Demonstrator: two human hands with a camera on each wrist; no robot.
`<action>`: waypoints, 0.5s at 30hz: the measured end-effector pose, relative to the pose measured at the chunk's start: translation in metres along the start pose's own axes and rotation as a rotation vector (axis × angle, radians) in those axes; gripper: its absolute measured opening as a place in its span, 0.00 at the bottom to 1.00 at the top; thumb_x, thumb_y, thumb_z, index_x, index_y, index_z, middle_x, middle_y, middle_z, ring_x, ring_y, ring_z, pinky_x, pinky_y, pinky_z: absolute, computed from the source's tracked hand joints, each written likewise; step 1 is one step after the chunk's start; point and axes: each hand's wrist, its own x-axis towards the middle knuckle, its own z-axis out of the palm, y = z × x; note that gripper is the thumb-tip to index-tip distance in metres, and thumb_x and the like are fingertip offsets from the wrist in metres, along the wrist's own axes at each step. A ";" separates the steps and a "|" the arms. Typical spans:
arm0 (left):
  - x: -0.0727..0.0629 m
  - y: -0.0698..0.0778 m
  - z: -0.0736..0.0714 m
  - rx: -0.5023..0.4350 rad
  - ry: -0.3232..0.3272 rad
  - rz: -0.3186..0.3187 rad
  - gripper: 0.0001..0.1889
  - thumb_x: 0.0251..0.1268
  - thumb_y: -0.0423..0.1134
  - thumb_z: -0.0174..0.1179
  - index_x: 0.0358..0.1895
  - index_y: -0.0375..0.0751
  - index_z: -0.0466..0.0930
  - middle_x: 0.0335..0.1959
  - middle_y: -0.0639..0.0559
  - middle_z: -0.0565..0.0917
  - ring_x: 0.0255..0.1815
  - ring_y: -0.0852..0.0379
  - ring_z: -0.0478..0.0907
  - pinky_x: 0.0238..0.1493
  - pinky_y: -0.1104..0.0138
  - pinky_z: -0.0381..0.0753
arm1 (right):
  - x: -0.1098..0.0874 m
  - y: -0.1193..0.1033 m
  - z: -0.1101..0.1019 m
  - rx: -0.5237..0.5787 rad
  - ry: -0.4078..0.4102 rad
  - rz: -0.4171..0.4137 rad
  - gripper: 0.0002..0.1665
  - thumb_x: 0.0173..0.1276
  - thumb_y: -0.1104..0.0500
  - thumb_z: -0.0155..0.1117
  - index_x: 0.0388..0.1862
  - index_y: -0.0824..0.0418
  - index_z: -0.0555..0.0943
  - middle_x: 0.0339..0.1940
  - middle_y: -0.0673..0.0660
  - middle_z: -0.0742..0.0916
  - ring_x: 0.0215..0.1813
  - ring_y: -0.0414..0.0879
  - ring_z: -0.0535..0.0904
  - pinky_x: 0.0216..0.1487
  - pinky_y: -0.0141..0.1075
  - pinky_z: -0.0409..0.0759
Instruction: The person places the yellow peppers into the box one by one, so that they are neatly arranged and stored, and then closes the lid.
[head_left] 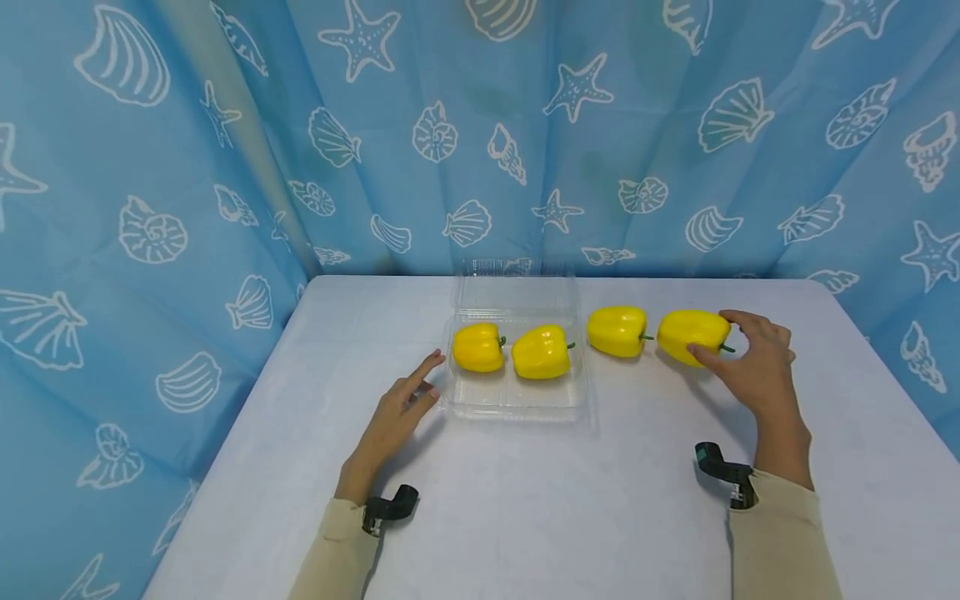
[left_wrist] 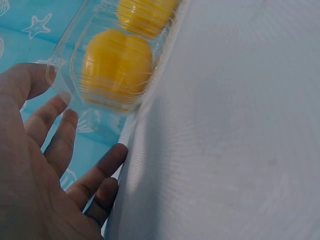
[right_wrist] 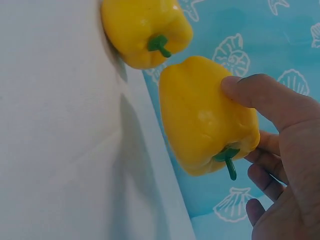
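My right hand (head_left: 757,367) grips a yellow bell pepper (head_left: 686,329) between the thumb and the other fingers. In the right wrist view this bell pepper (right_wrist: 205,115) has its green stem toward the palm, and its shadow falls apart from it, so it is off the table. Another yellow bell pepper (head_left: 617,331) lies just to its left. A clear plastic clamshell box (head_left: 517,398), lid back, has two yellow bell peppers side by side in it. At the box's left side, my left hand (head_left: 393,417) has its fingers spread and a fingertip at the rim.
A white cloth covers the table (head_left: 555,500). Behind it and along its left hangs a blue curtain (head_left: 420,75) with white shells and starfish. The box's clear lid (head_left: 517,292) reaches to the table's back edge. A black wrist camera (head_left: 390,507) sits on each wrist.
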 end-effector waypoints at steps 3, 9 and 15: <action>-0.001 -0.001 0.000 -0.002 -0.004 0.002 0.27 0.78 0.45 0.52 0.77 0.64 0.61 0.77 0.65 0.62 0.53 0.52 0.75 0.55 0.51 0.72 | -0.002 -0.002 -0.001 0.007 0.014 -0.010 0.47 0.66 0.42 0.70 0.75 0.64 0.65 0.75 0.70 0.65 0.73 0.69 0.50 0.64 0.72 0.46; -0.002 -0.001 0.000 -0.008 -0.005 0.006 0.27 0.79 0.45 0.52 0.77 0.61 0.62 0.77 0.66 0.62 0.53 0.53 0.75 0.54 0.52 0.72 | -0.001 -0.007 -0.005 0.011 0.033 -0.035 0.46 0.65 0.43 0.71 0.74 0.64 0.66 0.74 0.70 0.66 0.73 0.69 0.51 0.66 0.73 0.43; 0.000 -0.002 -0.001 0.015 -0.004 0.012 0.28 0.79 0.45 0.51 0.78 0.62 0.61 0.77 0.66 0.61 0.54 0.54 0.74 0.55 0.53 0.72 | -0.001 -0.011 -0.007 0.016 0.047 -0.025 0.46 0.65 0.43 0.71 0.75 0.62 0.66 0.75 0.68 0.66 0.73 0.67 0.51 0.67 0.72 0.42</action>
